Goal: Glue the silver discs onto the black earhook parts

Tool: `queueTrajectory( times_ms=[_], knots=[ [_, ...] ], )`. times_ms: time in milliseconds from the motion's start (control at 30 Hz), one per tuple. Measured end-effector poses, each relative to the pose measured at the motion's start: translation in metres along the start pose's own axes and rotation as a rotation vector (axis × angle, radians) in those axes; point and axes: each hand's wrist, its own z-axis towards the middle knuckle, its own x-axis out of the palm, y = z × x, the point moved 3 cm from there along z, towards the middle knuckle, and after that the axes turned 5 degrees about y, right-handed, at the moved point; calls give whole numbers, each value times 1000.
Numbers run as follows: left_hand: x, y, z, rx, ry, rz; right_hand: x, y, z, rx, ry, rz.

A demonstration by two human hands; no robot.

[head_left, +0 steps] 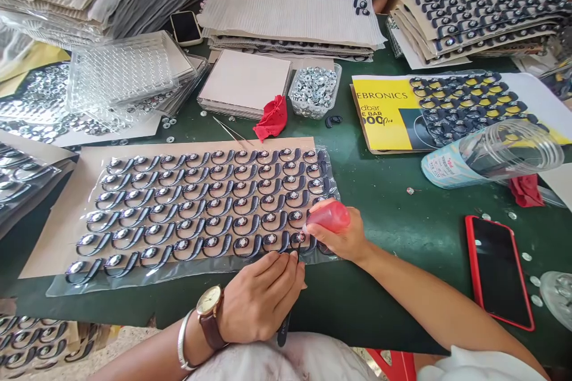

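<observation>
Dozens of small black hook-shaped pieces with round, glittering tops point(242, 202) lined up in rows on a clear plastic sheet point(187, 268), over a tan cardboard backing point(53, 244), across a dark green tabletop point(384, 190). And straight to the near right corner! Left hand point(263, 294) curled closed around a pair of slim black tweezers point(283, 330), just below the nearest row. Right hand point(346, 241) wrapped around a soft, translucent red squeeze bottle point(330, 217), nozzle slanting down beside one piece near that row's right end. Tweezer tips right there too; touching or merely close, impossible to tell.

Danger spot, surely: that nozzle. Too hard a squeeze, and a possible flood over the glittering top, with a messy run onto the plastic. Tweezers crowded in alongside, so liable to get coated, then to stick and drag the piece askew. Watch those bent knuckles as well: very near the front pieces, and with one small slip of the wrist, a likely bump and a crooked row. Plastic reaching past the cardboard onto the tabletop; under a leaning forearm, liable to slide and take whole rows along.
</observation>
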Motion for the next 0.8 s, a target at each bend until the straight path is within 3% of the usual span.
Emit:
queueTrajectory(
  times_ms=[367,533,800],
  knots=[
    [1,0,-3,-6,10,-11,-2,-5,-2,63,-48,81],
    [2,1,-3,-13,12,-21,-1,-9,-2,137,-4,131],
    [0,2,-2,-31,10,-69,0,-3,2,117,14,76]
  ],
)
